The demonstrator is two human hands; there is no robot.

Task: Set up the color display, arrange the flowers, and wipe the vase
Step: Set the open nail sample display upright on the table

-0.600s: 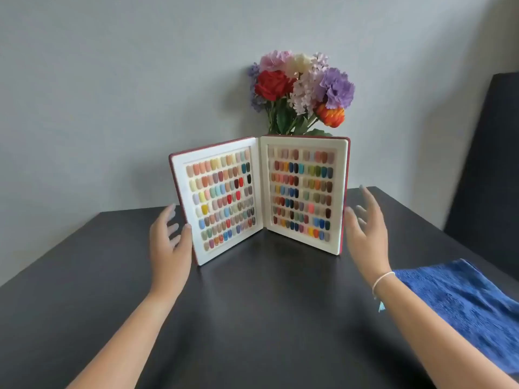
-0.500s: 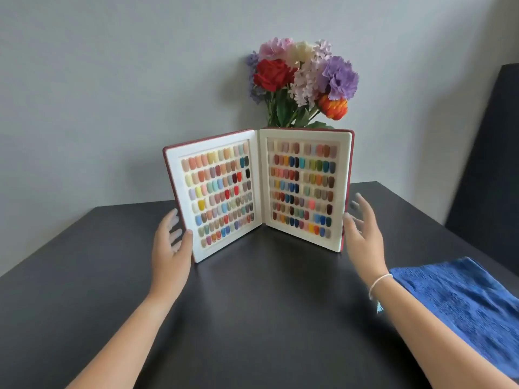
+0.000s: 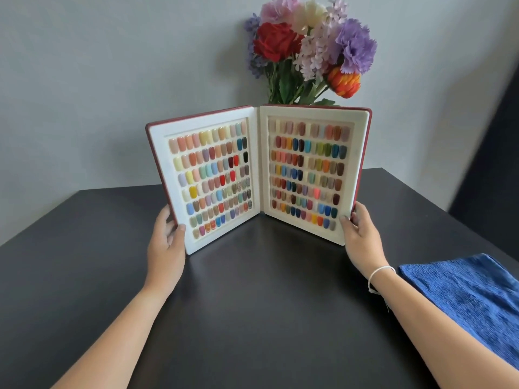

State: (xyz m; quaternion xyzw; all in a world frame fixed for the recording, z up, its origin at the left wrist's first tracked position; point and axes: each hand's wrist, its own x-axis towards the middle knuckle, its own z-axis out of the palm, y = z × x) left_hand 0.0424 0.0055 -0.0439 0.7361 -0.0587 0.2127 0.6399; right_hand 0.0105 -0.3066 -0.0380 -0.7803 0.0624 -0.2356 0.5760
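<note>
A colour display book (image 3: pixel 259 175) stands open and upright on the black table (image 3: pixel 252 304), showing two white panels filled with rows of coloured nail samples. My left hand (image 3: pixel 167 242) grips the lower outer edge of the left panel, thumb on the front. My right hand (image 3: pixel 362 237) grips the lower outer edge of the right panel. Behind the book rises a bunch of flowers (image 3: pixel 309 49) in red, purple, pink, cream and orange. The vase is hidden behind the book.
A blue cloth (image 3: pixel 471 304) lies flat at the table's right edge, near my right forearm. A grey wall is close behind the flowers. A dark chair back (image 3: pixel 494 164) stands at the far right.
Both hands were open and apart from the book; they have closed in and now grip its two outer edges. The view has moved closer to the display.
</note>
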